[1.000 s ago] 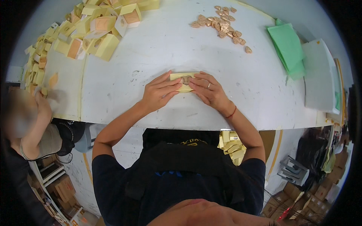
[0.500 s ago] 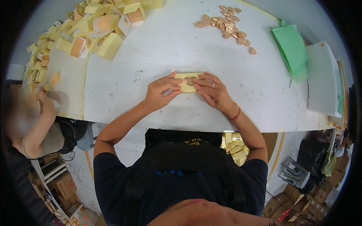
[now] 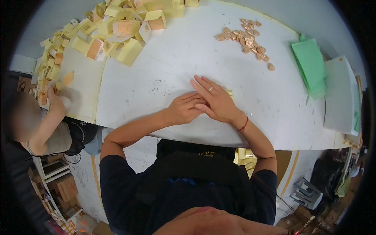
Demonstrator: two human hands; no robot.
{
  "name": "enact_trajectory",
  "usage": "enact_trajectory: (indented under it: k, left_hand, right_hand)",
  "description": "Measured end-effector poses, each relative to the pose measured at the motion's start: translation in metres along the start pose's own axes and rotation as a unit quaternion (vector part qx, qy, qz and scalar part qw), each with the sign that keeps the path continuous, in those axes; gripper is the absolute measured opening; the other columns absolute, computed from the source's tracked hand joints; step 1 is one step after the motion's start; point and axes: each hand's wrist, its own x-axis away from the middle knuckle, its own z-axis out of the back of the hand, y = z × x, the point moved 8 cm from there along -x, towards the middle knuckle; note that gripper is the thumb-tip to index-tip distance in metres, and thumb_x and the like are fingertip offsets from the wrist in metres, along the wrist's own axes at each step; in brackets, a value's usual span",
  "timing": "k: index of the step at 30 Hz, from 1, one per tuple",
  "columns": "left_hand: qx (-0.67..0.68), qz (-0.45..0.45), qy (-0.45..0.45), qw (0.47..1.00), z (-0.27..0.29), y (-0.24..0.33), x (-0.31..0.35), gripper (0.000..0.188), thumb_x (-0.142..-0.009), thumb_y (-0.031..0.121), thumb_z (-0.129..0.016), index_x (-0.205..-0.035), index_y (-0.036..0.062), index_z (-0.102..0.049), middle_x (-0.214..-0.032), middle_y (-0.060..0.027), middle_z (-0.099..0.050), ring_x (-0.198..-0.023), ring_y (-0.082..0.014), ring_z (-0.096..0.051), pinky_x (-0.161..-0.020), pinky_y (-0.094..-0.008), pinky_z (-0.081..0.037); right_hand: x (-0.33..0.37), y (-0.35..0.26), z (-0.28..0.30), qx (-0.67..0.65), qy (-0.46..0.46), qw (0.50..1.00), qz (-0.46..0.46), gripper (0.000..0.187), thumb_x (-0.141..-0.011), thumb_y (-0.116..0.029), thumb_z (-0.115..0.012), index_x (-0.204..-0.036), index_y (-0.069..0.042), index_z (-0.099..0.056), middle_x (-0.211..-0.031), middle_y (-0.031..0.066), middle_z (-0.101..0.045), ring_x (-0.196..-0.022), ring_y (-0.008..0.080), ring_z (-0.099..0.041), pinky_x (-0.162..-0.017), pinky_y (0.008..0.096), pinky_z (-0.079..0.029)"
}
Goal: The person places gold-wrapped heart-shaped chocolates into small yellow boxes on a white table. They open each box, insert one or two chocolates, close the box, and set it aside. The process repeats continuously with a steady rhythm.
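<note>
My left hand (image 3: 184,109) and my right hand (image 3: 219,100) meet over the white table (image 3: 156,105). The fingers of my left hand are pressed together, their tips covered by my right hand; anything in them is hidden. My right hand lies across them with its fingers stretched out, palm turned down. Just past the knuckles of my right hand shows the edge of a ribbed yellow piece (image 3: 230,93); most of it is hidden behind that hand.
Several gold heart-shaped pieces (image 3: 248,41) lie at the back right. A heap of open pale-yellow boxes (image 3: 129,51) covers the far left. A green sheet (image 3: 309,64) and a white box (image 3: 340,96) are at the right. A co-worker's hand (image 3: 53,96) is among boxes at the left.
Both hands held the ribbed yellow piece, with a small round thing on it. Now my right hand lies across my left hand's fingers, and the piece is mostly out of sight beyond my right hand.
</note>
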Motion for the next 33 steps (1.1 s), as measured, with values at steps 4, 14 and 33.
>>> enact_trajectory:
  k: [4,14,33]
  left_hand:
    - [0.01,0.099,0.101,0.99,0.042,-0.078,0.007,0.013,-0.076,0.008,-0.074,-0.089,0.0079,-0.072,-0.091,-0.008,-0.072,-0.093,-0.0298,-0.067,-0.087,-0.0405,-0.054]
    - [-0.412,0.262,0.134,0.862,0.15,-0.233,-0.011,0.015,-0.086,0.02,-0.07,-0.096,0.011,-0.063,-0.097,-0.0076,-0.062,-0.095,-0.0303,-0.058,-0.084,-0.0434,-0.042]
    - [0.218,0.337,0.006,0.916,0.037,-0.108,0.023,0.119,-0.06,0.031,-0.095,-0.148,-0.0004,-0.022,-0.146,-0.0199,-0.041,-0.134,-0.0328,-0.044,-0.111,-0.0427,-0.039]
  right_hand:
    - [0.051,0.006,0.003,0.148,-0.097,0.982,-0.058,0.055,-0.096,-0.04,-0.058,-0.141,-0.01,-0.05,-0.152,0.0175,-0.041,-0.131,0.0375,-0.047,-0.103,0.0474,-0.042]
    - [0.045,0.124,0.121,0.139,0.163,0.955,-0.203,0.023,-0.082,-0.008,-0.072,-0.105,-0.005,-0.072,-0.105,0.0142,-0.07,-0.098,0.0352,-0.063,-0.088,0.0427,-0.05]
    - [-0.021,0.034,0.007,-0.308,0.146,0.924,-0.173,0.019,-0.088,-0.004,-0.07,-0.106,-0.003,-0.066,-0.09,0.006,-0.069,-0.083,0.0147,-0.066,-0.074,0.0282,-0.056]
